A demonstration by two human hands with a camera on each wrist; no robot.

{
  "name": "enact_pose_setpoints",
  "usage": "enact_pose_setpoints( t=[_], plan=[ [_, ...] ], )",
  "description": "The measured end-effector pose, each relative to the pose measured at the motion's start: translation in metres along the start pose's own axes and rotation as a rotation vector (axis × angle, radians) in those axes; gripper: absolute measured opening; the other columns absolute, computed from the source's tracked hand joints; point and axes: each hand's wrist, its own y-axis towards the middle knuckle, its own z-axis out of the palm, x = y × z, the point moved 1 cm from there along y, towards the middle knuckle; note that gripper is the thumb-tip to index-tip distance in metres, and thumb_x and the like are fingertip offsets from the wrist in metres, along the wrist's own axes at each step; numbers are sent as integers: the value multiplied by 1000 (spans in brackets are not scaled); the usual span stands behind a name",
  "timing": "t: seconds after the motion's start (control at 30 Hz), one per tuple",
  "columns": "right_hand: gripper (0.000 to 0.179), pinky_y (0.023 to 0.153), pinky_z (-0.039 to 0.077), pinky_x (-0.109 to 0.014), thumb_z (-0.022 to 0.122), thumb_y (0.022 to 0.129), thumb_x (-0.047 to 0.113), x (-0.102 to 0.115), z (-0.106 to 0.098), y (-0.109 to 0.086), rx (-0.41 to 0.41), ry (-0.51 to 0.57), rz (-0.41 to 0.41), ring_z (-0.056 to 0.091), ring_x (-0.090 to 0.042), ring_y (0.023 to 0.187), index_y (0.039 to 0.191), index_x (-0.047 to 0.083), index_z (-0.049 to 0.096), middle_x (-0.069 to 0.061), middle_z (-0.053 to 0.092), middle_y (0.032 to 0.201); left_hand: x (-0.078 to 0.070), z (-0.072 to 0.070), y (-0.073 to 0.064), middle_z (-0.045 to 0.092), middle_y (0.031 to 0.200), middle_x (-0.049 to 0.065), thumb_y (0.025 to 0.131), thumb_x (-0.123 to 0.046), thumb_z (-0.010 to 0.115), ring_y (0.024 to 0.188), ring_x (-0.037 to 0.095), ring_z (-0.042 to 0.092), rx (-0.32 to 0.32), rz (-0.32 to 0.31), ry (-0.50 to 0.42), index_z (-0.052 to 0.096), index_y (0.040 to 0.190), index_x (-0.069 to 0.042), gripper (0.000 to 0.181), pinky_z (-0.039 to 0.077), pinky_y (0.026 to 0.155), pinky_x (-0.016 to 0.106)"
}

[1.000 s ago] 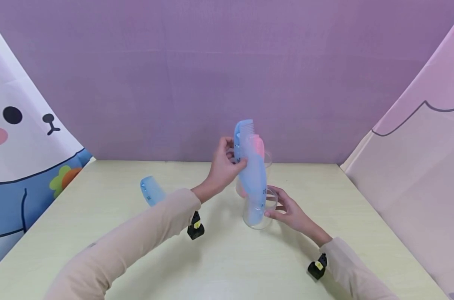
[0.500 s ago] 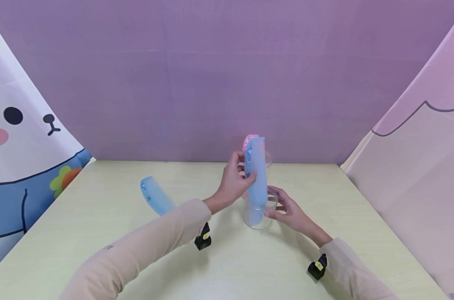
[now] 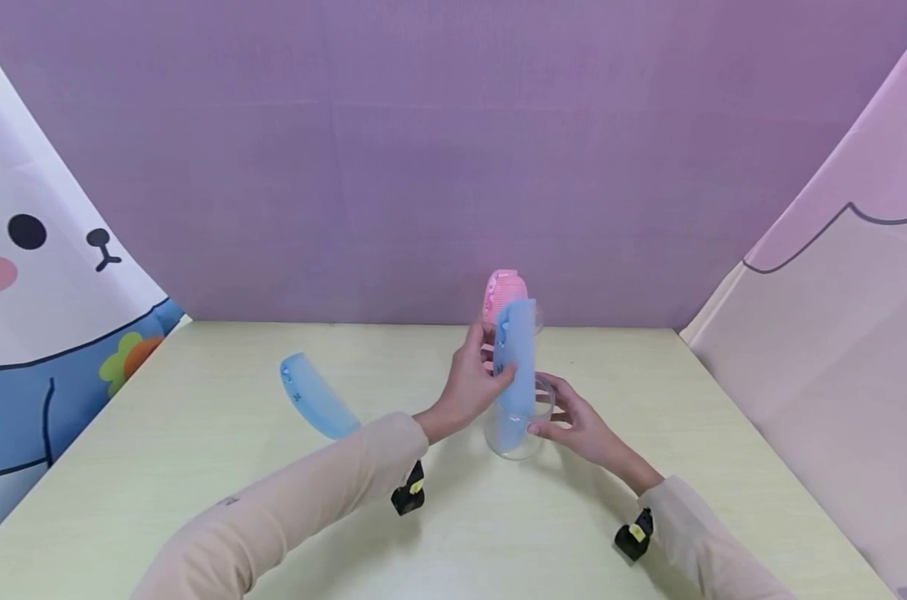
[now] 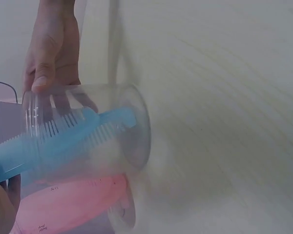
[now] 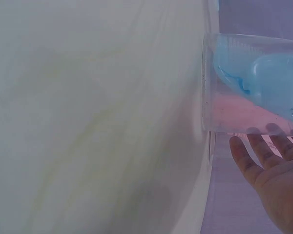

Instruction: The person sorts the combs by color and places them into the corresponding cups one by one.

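Observation:
My left hand (image 3: 472,387) pinches a light blue comb (image 3: 519,333) between thumb and fingers. The comb stands nearly upright, its lower part down inside a clear cup (image 4: 142,134). Blue comb teeth show through the cup wall in the left wrist view. Around the cup's right side, my right hand (image 3: 584,425) holds it, thumb in front and fingers behind. Just behind, a pink comb (image 3: 504,285) stands in a second clear cup (image 4: 132,217), partly hidden by the blue comb.
Another blue comb (image 3: 318,398) lies on the pale table (image 3: 536,533), its near end close to the left sleeve (image 3: 333,475). A purple backdrop (image 3: 423,167) rises behind the table's far edge.
My left hand has lowered the blue comb down and rightward into the cup, uncovering more of the pink comb and the comb on the table. The right hand stays in place.

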Motion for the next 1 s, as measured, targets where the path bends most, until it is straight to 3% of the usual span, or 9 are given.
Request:
enact_pose_setpoints(
  t=[0.57,1.0],
  plan=[
    [66,88,47,-46,62,85,9,0,0,1,2,6,-13,43,-42,122,141,9,26,-20,40,137,5,-1,-4,56,107,10,80,-2,65,94,20,59,-24,53,75,44,117,-5,42,53,75,21],
    [67,86,48,-47,63,84,7,2,0,0,3,21,-22,43,-44,121,141,7,26,-21,40,137,8,-5,-5,55,107,10,79,-3,68,93,20,59,-58,-3,69,45,122,-6,49,54,72,21]
  ],
)
